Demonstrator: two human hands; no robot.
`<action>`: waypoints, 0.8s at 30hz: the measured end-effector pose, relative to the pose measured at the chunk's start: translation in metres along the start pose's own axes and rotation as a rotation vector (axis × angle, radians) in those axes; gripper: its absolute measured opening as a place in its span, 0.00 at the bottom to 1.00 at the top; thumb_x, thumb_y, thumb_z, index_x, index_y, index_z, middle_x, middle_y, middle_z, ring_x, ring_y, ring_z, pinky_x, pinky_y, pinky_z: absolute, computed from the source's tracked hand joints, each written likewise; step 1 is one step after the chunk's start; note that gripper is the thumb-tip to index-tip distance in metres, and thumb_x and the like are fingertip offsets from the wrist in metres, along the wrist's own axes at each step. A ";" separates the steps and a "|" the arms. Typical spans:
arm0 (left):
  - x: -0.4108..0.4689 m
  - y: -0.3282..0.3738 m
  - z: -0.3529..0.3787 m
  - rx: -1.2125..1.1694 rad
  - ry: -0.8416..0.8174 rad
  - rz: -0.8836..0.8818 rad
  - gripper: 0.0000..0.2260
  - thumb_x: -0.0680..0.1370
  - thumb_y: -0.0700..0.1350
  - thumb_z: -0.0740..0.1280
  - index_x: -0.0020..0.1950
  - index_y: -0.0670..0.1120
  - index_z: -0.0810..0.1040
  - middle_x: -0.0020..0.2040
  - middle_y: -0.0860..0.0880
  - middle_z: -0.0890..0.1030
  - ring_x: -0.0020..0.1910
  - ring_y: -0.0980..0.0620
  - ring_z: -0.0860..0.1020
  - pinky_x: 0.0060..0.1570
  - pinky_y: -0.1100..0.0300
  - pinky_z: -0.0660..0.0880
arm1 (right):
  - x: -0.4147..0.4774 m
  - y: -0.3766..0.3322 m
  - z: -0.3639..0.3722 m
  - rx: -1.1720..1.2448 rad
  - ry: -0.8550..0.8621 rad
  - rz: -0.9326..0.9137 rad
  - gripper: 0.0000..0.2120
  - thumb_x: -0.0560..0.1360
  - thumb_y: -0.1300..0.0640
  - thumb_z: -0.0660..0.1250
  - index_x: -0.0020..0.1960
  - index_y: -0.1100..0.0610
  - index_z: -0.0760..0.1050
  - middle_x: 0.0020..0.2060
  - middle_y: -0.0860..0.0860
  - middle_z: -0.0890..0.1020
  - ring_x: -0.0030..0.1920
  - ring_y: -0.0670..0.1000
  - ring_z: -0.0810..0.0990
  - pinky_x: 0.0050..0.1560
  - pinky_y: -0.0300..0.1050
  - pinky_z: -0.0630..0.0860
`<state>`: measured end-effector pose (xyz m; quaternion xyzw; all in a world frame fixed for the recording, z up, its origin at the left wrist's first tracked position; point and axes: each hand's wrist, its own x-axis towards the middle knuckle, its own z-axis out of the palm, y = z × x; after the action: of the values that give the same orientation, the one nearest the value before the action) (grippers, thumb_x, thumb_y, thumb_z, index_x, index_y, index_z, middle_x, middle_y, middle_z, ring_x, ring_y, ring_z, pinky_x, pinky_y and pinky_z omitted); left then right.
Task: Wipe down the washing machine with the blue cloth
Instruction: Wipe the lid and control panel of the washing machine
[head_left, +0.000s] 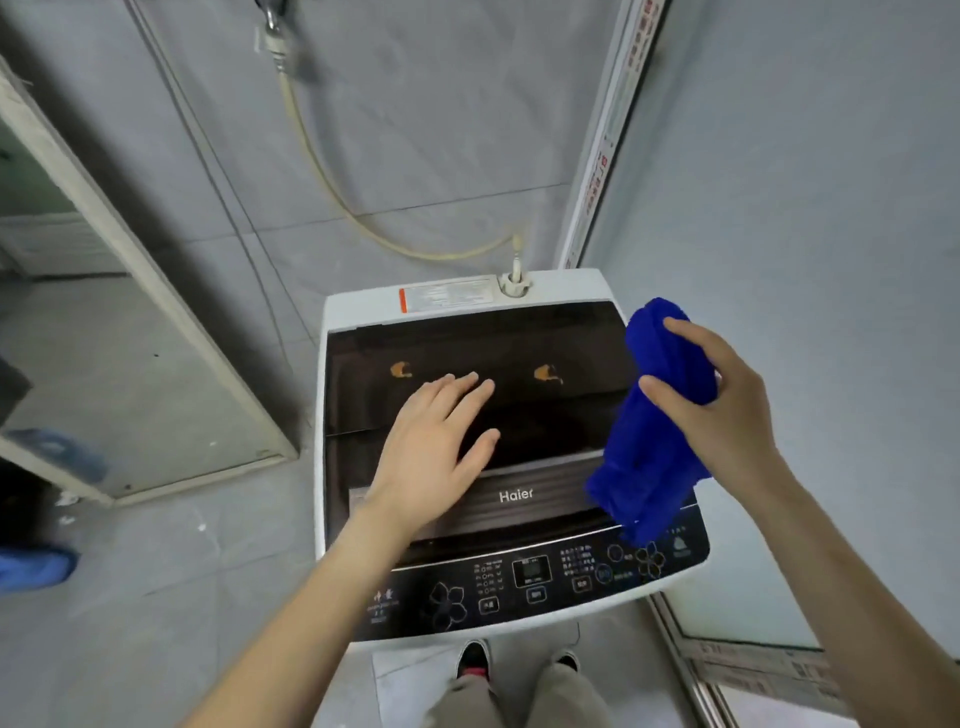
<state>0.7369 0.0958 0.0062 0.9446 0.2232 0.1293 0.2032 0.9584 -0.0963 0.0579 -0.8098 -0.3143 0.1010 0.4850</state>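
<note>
A white top-loading washing machine (363, 306) with a dark glass lid and a black control panel stands below me. Two orange-brown smudges (400, 370) mark the lid toward its back. My left hand (436, 441) lies flat with straight fingers on the middle of the lid. My right hand (722, 400) grips a bunched blue cloth (649, 447) above the machine's right side; the cloth hangs down over the right end of the panel.
A yellowish hose (332, 192) runs from a wall tap to the inlet at the machine's back. Tiled walls close in behind and to the right. A metal door frame (171, 306) stands on the left. My shoes (475, 660) are at the machine's front.
</note>
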 end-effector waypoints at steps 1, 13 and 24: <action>0.014 0.001 0.008 -0.002 0.002 0.005 0.26 0.82 0.57 0.55 0.75 0.47 0.71 0.74 0.46 0.72 0.74 0.43 0.68 0.75 0.45 0.63 | 0.015 0.010 0.003 -0.019 0.002 -0.010 0.26 0.73 0.52 0.73 0.66 0.35 0.69 0.61 0.29 0.73 0.60 0.28 0.70 0.52 0.27 0.71; 0.110 -0.037 0.116 0.114 -0.072 -0.193 0.27 0.82 0.57 0.52 0.78 0.47 0.66 0.79 0.46 0.65 0.80 0.45 0.59 0.79 0.50 0.49 | 0.104 0.148 0.093 -0.600 -0.174 0.007 0.32 0.81 0.44 0.58 0.80 0.55 0.52 0.79 0.54 0.53 0.78 0.53 0.53 0.75 0.46 0.56; 0.114 -0.051 0.134 0.183 0.002 -0.198 0.24 0.82 0.54 0.55 0.77 0.47 0.67 0.77 0.47 0.67 0.79 0.45 0.62 0.78 0.46 0.54 | 0.259 0.167 0.119 -0.442 -0.293 -0.162 0.22 0.84 0.56 0.56 0.77 0.57 0.61 0.77 0.50 0.62 0.78 0.48 0.56 0.72 0.35 0.51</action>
<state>0.8620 0.1477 -0.1167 0.9324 0.3263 0.0887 0.1274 1.1737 0.0917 -0.1077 -0.8450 -0.4591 0.1072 0.2523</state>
